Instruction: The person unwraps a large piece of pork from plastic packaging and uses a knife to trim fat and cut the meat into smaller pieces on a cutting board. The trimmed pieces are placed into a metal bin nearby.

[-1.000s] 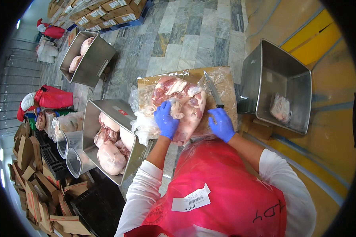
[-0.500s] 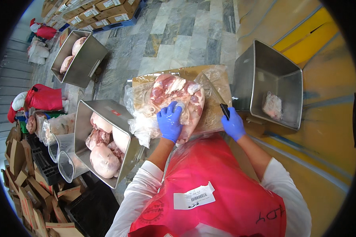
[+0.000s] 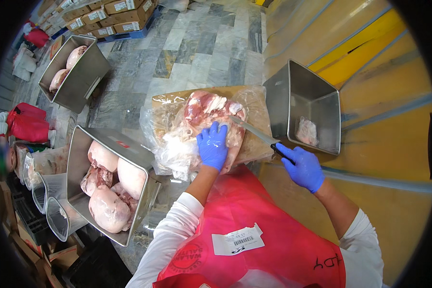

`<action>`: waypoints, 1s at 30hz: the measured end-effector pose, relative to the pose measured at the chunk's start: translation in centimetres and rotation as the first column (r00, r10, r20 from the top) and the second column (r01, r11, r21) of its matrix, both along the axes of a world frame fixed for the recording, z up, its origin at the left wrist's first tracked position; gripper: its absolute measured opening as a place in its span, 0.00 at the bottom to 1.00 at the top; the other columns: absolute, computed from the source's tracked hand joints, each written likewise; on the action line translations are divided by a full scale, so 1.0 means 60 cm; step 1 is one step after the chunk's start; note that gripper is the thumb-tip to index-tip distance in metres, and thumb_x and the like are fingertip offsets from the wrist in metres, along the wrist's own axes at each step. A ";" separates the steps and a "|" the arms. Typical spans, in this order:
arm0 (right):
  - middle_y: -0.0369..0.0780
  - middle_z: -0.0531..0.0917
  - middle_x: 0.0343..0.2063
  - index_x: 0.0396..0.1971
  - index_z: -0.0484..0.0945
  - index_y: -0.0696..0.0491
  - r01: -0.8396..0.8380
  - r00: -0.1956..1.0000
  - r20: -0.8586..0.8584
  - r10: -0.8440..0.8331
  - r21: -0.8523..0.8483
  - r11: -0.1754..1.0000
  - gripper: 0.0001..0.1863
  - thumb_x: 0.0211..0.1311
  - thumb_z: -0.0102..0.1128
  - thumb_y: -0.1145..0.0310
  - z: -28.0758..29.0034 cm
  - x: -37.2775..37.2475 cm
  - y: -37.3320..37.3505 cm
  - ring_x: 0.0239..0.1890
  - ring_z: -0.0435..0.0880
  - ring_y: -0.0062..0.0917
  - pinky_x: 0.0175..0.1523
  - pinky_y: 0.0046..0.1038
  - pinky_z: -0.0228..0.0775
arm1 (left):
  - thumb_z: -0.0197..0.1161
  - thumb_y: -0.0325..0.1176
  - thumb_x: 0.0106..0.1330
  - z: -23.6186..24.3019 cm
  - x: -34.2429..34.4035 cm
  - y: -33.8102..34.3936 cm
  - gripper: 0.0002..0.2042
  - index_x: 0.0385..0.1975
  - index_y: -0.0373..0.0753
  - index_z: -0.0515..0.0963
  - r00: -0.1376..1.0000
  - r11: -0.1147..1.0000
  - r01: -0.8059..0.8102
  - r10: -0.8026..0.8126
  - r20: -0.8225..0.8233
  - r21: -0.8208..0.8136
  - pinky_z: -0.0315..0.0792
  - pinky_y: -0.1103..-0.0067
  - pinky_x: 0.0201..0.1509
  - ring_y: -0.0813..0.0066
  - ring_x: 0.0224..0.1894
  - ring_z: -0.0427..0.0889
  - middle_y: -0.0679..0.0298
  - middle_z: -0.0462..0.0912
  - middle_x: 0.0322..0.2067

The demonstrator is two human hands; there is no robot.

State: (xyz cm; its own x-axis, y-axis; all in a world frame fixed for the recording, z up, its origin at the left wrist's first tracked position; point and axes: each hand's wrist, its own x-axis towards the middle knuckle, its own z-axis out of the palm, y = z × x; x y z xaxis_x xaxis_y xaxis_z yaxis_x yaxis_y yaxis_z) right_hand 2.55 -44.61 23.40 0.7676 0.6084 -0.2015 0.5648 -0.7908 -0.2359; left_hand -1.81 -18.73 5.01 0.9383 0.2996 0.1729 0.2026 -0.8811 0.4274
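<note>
A large raw cut of pork [image 3: 204, 108] lies on a plastic-covered cardboard sheet [image 3: 257, 113]. My left hand [image 3: 212, 148], in a blue glove, presses on the meat with its fingers spread. In my gloved right hand [image 3: 302, 168] is a knife [image 3: 257, 132] with a black handle. Its long blade points up and left, and the tip reaches the meat's upper right part. Crumpled clear plastic [image 3: 175, 149] lies beside the meat on the left.
A metal tub [image 3: 293, 129] on the right holds a pale piece. Another metal tub [image 3: 151, 192] on the left is full of large meat cuts [image 3: 108, 209]. A third tub [image 3: 84, 93] stands farther off, near stacked boxes [image 3: 125, 19]. A person in a red apron [image 3: 29, 124] is at far left.
My right hand has raised the knife, turning its blade from upright toward the left so its tip is over the meat. My left hand stays on the meat. The view has shifted.
</note>
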 end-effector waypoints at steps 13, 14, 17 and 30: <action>0.53 0.85 0.33 0.55 0.84 0.46 -0.159 0.973 -0.202 0.112 -0.232 0.960 0.20 0.63 0.61 0.65 0.145 0.114 0.139 0.36 0.83 0.51 0.43 0.46 0.76 | 0.63 0.29 0.54 0.006 0.001 0.019 0.21 0.50 0.51 0.78 0.999 0.997 0.048 -0.047 0.017 -0.065 0.68 0.60 0.52 0.56 0.50 0.77 0.62 0.77 0.56; 0.54 0.85 0.33 0.54 0.85 0.46 -0.173 0.964 -0.245 0.108 -0.261 0.950 0.19 0.63 0.61 0.66 0.156 0.131 0.159 0.35 0.83 0.51 0.44 0.45 0.76 | 0.63 0.29 0.54 0.003 0.003 0.021 0.21 0.50 0.51 0.78 0.998 0.996 0.057 -0.055 0.021 -0.066 0.68 0.60 0.52 0.56 0.49 0.77 0.62 0.77 0.55; 0.53 0.85 0.34 0.51 0.86 0.47 -0.287 0.927 -0.333 0.172 -0.336 0.897 0.18 0.61 0.60 0.67 0.185 0.188 0.229 0.35 0.84 0.51 0.44 0.43 0.78 | 0.64 0.29 0.53 0.000 0.003 0.030 0.21 0.50 0.51 0.78 0.997 0.991 0.082 -0.081 0.014 -0.103 0.67 0.60 0.52 0.55 0.49 0.77 0.62 0.78 0.54; 0.53 0.86 0.31 0.59 0.82 0.49 0.126 0.905 -0.401 -0.144 -0.070 0.989 0.22 0.65 0.63 0.67 0.055 0.102 0.104 0.31 0.85 0.46 0.42 0.37 0.79 | 0.71 0.33 0.49 0.002 0.031 0.047 0.23 0.49 0.51 0.80 0.969 0.975 0.177 -0.197 -0.148 -0.136 0.66 0.61 0.52 0.57 0.48 0.78 0.62 0.79 0.48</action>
State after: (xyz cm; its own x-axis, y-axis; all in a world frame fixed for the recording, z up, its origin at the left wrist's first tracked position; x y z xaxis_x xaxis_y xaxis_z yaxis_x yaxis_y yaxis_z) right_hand 8.68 -38.40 26.71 0.6893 0.4887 -0.5347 0.3150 -0.8669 -0.3863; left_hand 0.07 -15.94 5.15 0.9920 0.1256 -0.0104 0.1134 -0.8535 0.5086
